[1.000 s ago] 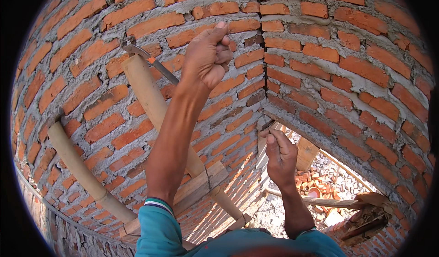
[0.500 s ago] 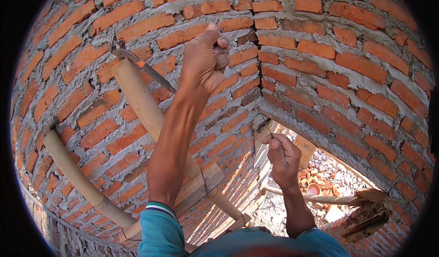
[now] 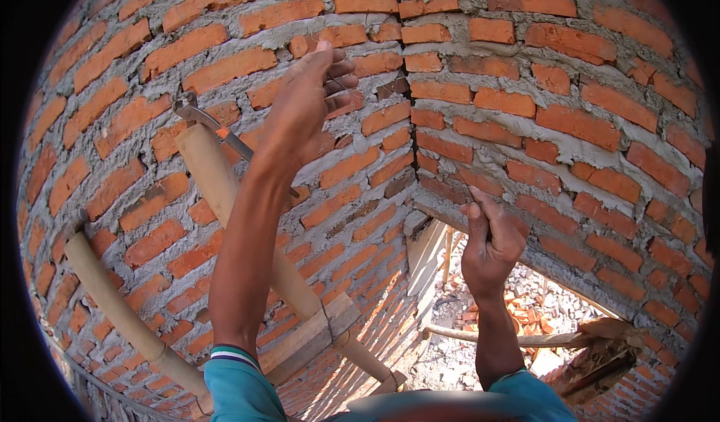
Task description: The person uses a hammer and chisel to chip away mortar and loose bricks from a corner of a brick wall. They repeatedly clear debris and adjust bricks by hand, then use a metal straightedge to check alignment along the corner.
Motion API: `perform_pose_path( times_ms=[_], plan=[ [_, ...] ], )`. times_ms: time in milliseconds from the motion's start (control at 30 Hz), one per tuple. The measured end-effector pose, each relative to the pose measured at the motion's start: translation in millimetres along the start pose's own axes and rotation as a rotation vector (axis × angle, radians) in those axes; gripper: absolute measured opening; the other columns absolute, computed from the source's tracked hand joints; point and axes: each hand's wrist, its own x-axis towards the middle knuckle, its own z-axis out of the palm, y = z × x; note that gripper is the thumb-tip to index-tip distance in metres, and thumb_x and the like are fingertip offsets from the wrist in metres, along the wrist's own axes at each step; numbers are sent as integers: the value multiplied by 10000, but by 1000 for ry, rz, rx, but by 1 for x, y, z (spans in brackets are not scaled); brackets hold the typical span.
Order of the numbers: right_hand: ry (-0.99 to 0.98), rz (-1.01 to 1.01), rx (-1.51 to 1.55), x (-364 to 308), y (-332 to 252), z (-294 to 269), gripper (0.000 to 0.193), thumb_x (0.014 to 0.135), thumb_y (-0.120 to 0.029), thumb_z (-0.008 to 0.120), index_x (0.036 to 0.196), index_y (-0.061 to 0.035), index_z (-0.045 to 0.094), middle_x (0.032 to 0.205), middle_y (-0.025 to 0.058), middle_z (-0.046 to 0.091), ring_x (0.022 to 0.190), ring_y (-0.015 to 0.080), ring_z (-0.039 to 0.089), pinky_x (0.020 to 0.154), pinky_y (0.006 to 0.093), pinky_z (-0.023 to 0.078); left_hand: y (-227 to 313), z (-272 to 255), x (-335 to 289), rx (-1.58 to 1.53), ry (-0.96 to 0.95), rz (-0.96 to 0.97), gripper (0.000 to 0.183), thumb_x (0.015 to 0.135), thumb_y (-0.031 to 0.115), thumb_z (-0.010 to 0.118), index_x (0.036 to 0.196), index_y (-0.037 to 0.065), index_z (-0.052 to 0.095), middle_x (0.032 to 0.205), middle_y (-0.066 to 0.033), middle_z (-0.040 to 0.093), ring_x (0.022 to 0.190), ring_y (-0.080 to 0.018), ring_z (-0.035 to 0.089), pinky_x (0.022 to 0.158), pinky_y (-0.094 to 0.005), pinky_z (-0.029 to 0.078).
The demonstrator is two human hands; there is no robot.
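Against the brick wall in front of me, my left hand [image 3: 304,96] is raised with its thumb up and its fingers loosened and apart. A faint thin strand shows near its fingers; whether the hand holds any of it is unclear. Lower and to the right, my right hand [image 3: 491,246] pinches thumb against forefinger at a thin strand [image 3: 463,180], string or wire, barely visible against the bricks. Behind my left forearm, a hammer-like tool [image 3: 234,143] with a metal head and an orange band hangs at the top of a bamboo pole [image 3: 206,163].
Two brick walls [image 3: 574,43] meet at a corner ahead. A second bamboo pole [image 3: 112,294] leans at the left, and a wooden board [image 3: 315,336] is tied across the nearer pole. Below right, an opening shows broken bricks [image 3: 529,317] and a horizontal wooden pole [image 3: 510,339].
My left hand has loosened from a closed fist and shifted left. My right hand has moved up and right, still pinching. The view has shifted slightly.
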Motion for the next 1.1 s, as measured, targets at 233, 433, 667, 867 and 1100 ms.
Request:
perform_pose_path(
  times_ms=[233,433,667,867,1100],
  plan=[
    [219,-237,-281,137,19,0,212,932,2,664,1130,-5,738,941,188,754,771,267,750,624,354,554,23,-37,-48,824,24,589,394,1067,387,524,1214,41,643,1224,-132,676,1117,-283,631,977,-403,492],
    [199,-409,-627,304,40,49,235,970,-162,576,1102,-57,739,908,218,732,827,401,719,713,494,582,12,-79,-83,1384,-200,797,144,909,179,744,909,41,705,858,-100,712,890,-261,675,920,-429,519],
    [15,-262,-725,412,18,108,293,927,-124,491,1032,-3,736,1094,254,705,995,424,704,869,519,571,-7,-105,-85,1412,-354,949,199,838,253,801,832,91,686,876,-13,720,909,-213,662,931,-430,498],
    [-1,-259,-785,450,24,156,301,960,-143,484,1042,-34,752,1091,208,732,1035,392,709,876,494,581,-16,-107,-92,1423,-287,1038,213,823,310,804,825,126,698,885,15,714,921,-188,660,982,-445,502],
    [-11,-176,-655,468,38,192,337,986,-157,455,1138,-46,734,1195,218,701,1136,391,673,920,510,562,-17,-109,-94,1438,-284,987,226,818,328,811,826,131,702,889,15,716,934,-185,668,974,-446,510]
  ],
)
